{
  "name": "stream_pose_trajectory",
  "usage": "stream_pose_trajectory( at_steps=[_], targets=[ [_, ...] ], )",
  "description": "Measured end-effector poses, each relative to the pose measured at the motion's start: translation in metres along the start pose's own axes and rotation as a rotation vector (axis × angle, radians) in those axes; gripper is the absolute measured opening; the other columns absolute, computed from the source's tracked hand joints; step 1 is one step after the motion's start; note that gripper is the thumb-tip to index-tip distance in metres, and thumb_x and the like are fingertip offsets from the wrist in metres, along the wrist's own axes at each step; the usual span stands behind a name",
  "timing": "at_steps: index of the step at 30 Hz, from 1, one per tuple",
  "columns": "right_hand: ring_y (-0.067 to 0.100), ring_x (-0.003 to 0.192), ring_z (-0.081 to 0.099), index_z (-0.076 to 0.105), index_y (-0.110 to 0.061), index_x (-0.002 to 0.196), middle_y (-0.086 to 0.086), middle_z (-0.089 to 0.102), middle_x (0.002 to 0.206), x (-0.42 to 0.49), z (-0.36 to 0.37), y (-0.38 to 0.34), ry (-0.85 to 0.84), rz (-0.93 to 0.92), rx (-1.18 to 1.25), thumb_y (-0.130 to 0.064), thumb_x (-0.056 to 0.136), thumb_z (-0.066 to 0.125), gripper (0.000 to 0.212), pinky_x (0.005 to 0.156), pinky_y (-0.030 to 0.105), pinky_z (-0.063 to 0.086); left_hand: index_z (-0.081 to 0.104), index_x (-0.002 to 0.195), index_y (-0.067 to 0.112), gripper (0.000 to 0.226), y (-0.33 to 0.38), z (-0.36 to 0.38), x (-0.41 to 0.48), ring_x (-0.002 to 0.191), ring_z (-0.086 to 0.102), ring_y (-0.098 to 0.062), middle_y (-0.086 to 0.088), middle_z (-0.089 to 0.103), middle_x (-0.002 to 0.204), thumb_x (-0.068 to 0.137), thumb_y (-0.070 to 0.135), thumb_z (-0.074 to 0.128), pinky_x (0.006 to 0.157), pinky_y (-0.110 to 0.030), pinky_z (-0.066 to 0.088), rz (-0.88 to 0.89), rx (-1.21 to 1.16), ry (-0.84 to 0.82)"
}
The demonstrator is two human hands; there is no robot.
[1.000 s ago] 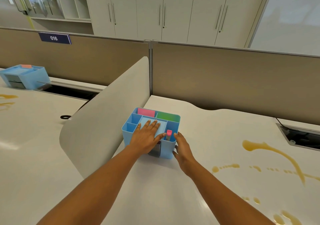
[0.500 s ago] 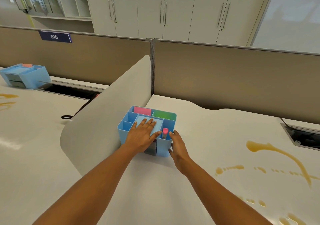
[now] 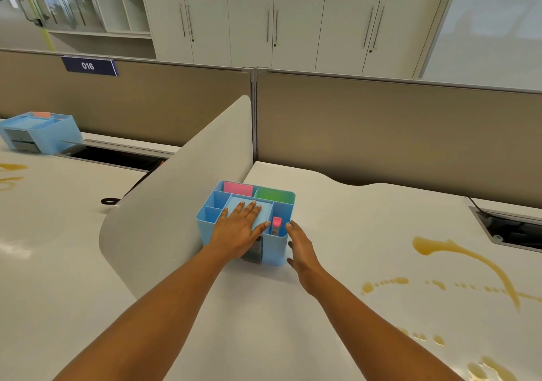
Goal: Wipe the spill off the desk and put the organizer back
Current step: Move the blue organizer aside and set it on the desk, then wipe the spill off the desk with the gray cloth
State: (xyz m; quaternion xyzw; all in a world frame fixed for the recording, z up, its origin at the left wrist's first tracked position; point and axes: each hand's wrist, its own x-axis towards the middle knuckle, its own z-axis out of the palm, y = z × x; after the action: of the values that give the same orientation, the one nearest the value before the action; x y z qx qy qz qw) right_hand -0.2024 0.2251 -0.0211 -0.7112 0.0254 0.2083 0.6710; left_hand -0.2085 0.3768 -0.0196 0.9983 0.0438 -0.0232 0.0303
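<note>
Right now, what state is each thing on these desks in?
Organizer: upright on the desk, against the divider.
Left hand: flat on the organizer's top.
Right hand: open, at its right side.
Spill: brown, unwiped.
Desk: white, stained at right.
Second organizer: upright on the neighbouring desk.
Cabinet doors: shut.

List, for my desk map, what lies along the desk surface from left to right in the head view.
Second blue organizer → black cable loop → curved divider → blue organizer under the left hand, right hand at its side → brown spill → cable cutout.
</note>
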Motion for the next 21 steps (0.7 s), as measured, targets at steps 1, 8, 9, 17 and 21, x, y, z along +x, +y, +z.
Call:
stream_pose_trajectory(
  at_steps=[1,8,9,17,21],
  targets=[
    [0.024,0.138,0.03,0.023,-0.025,0.145,0.003,0.027,0.154,-0.001,-0.002,0.0,0.003,0.0,-0.022,-0.045,0.096,0.03,0.054,0.111,0.044,0.03,0.001,0.148,0.023,0.065,0.001,0.0,0.0,0.147,0.002,-0.021,0.001,0.002,0.159,0.091,0.054,0.012,0.119,-0.047,0.003,-0.015,-0.01,-0.001],
    [0.022,0.138,0.033,0.03,-0.018,0.143,0.004,0.031,0.152,-0.014,-0.023,0.009,0.021,-0.074,-0.338,-0.04,0.1,0.026,0.049,0.112,0.033,0.028,0.01,0.147,0.023,0.064,0.031,-0.006,-0.007,0.147,0.005,-0.02,0.001,0.007,0.159,0.093,0.054,0.02,0.118,-0.048,-0.004,-0.069,-0.148,0.098],
    [0.021,0.137,0.035,0.033,-0.016,0.142,0.005,0.034,0.151,-0.017,-0.027,0.011,0.021,-0.113,-0.4,-0.039,0.1,0.027,0.049,0.112,0.032,0.028,0.009,0.148,0.023,0.064,0.036,-0.006,-0.01,0.147,0.004,-0.019,0.001,0.006,0.159,0.093,0.054,0.021,0.118,-0.047,-0.004,-0.057,-0.145,0.113],
    [0.016,0.138,0.032,0.041,-0.02,0.139,0.001,0.037,0.149,-0.053,-0.074,0.035,0.001,-0.353,-1.06,-0.042,0.099,0.027,0.048,0.115,0.035,0.025,-0.003,0.147,0.023,0.13,0.082,0.005,-0.056,0.146,-0.009,-0.021,-0.001,-0.007,0.159,0.035,0.073,-0.046,0.117,-0.042,-0.008,0.014,-0.099,0.134],
    [0.014,0.141,0.025,0.04,-0.021,0.139,0.0,0.033,0.151,-0.073,-0.1,0.042,0.052,-0.373,-1.173,-0.043,0.098,0.027,0.048,0.116,0.039,0.019,0.002,0.148,0.026,0.136,0.108,0.012,-0.072,0.147,-0.006,-0.022,-0.001,-0.004,0.159,0.03,0.074,-0.046,0.118,-0.044,-0.004,0.051,-0.12,0.092]
  ],
)
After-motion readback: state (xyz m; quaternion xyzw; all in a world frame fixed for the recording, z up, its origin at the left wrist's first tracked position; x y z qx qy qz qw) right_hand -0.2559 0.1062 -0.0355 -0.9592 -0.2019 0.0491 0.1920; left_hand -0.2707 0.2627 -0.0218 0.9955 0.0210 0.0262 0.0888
